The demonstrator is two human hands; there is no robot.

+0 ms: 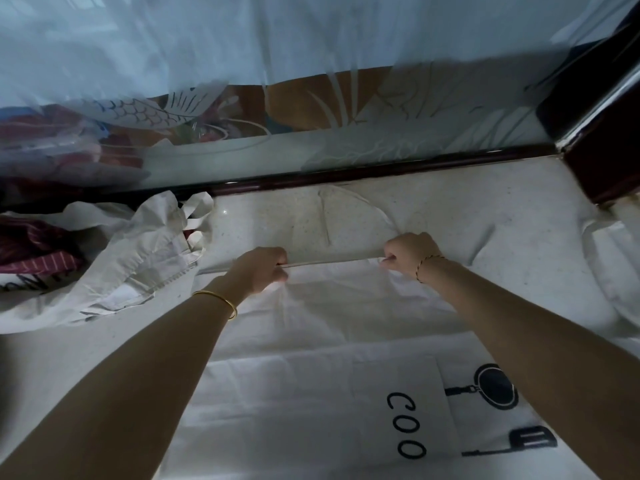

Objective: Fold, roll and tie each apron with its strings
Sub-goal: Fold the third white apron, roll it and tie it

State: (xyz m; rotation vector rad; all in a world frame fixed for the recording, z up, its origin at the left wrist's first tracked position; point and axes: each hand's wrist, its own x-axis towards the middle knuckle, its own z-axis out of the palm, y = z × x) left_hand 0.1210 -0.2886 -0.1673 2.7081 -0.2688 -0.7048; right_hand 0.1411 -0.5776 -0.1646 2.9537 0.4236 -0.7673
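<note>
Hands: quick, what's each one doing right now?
Left hand: closed, gripping the far edge of the white apron.
Right hand: closed, gripping the same edge.

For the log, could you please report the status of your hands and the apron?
Left hand and right hand both gripping far edge of white black-printed fabric apron. Apron spread flat, not yet rolled. Crumpled white cloth pile close beside left hand.

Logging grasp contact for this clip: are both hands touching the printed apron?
Touching. The head view shows the left hand and right hand with fingers curled over the far edge of the apron, gripping it.
</note>
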